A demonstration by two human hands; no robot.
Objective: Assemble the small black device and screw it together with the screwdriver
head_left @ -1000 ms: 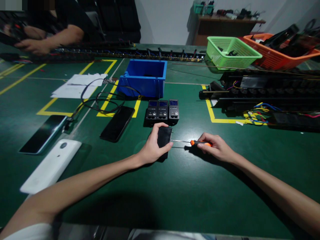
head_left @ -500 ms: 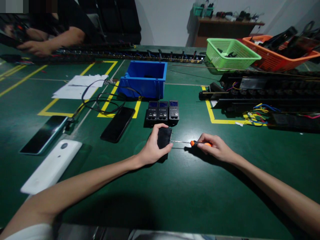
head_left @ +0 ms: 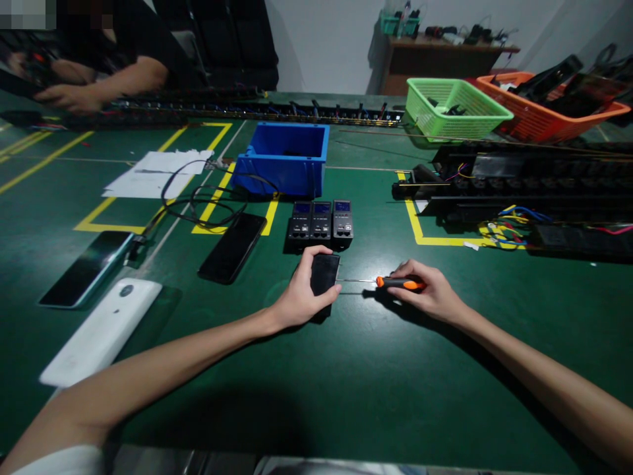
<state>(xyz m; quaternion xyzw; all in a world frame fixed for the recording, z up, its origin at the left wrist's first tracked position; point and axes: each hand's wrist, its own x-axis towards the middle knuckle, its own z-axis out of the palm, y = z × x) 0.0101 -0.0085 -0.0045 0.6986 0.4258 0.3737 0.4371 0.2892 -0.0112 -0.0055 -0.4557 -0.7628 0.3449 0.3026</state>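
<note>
I record the left hand (head_left: pixel 301 293) on the near side of the blue bin (head_left: pixel 279 177) and slightly right of it, its grip clamped on a black device (head_left: pixel 324 274), thumb at the lower edge and fingers over the far end. The right hand (head_left: pixel 429 291), farther right of the bin, has its grip closed round the orange-and-black handle of a screwdriver (head_left: pixel 401 283). The shaft points left and its end meets the device's right edge; from my remote view I cannot tell whether the tip sits in a screw. Three black modules (head_left: pixel 321 223) stand on the bench (head_left: pixel 356 396) between bin and device, two side by side and the third just to their right. To the bin's near left I note a black phone (head_left: pixel 232 247), a second phone (head_left: pixel 89 269) with a pale edge, and a white slab (head_left: pixel 101 330). A looped black cable (head_left: pixel 173 210) and white paper (head_left: pixel 143 183) lie left of the bin. Right of it I log a green basket (head_left: pixel 457 128), an orange basket (head_left: pixel 554 128) and long black assemblies (head_left: pixel 499 165) with coloured wires. Beyond the bin, to the left, a co-worker's hand (head_left: pixel 74 97) shows.
</note>
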